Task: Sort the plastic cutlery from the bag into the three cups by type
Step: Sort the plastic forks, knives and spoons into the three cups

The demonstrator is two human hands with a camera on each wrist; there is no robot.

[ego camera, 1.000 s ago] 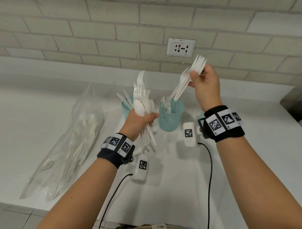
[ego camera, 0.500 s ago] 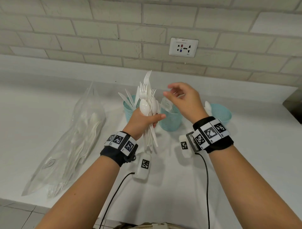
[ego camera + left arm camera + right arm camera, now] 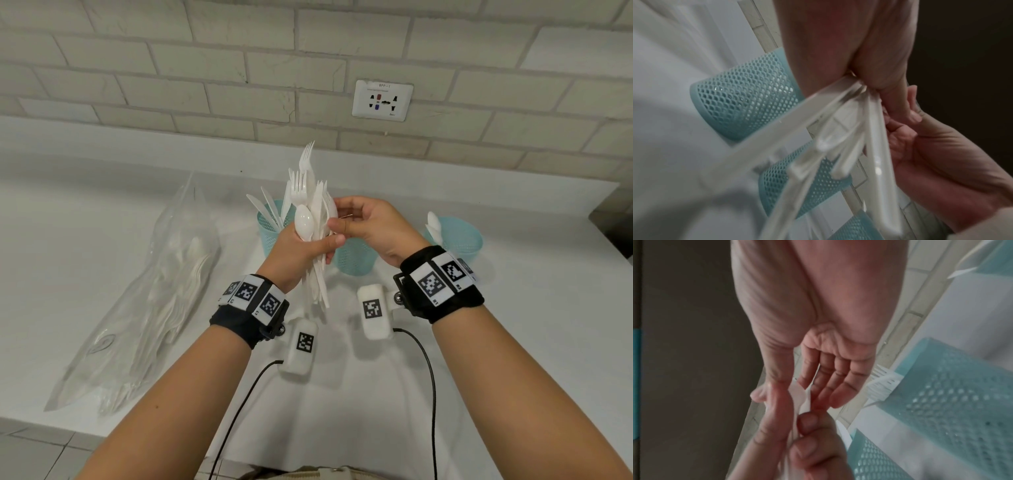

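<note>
A person's left hand [image 3: 298, 254] grips a mixed bundle of white plastic cutlery [image 3: 313, 219] upright above a white worktop [image 3: 513, 342], fingers and thumb wrapped round the handles, with fork tines and a spoon bowl fanning out above the fist and the handle ends hanging below it. The right hand [image 3: 368, 228] meets the bundle from the side, its fingers only loosely bent and its fingertips [image 3: 836, 400] touching the pieces near the top of the left fist; whether it pinches any single piece cannot be told from these views. Behind the hands stand three turquoise mesh cups in a row: the left cup [image 3: 269, 233] holds knives, the middle cup [image 3: 354, 260] is largely hidden by the hands, though the right wrist view shows fork tines at its rim, and the right cup [image 3: 459, 240] holds spoons. To the left, well apart from the cups, a clear plastic bag [image 3: 147, 308] lies flat on the worktop with more white cutlery inside. A wall socket [image 3: 382, 100] sits in the pale brick wall beyond.
</note>
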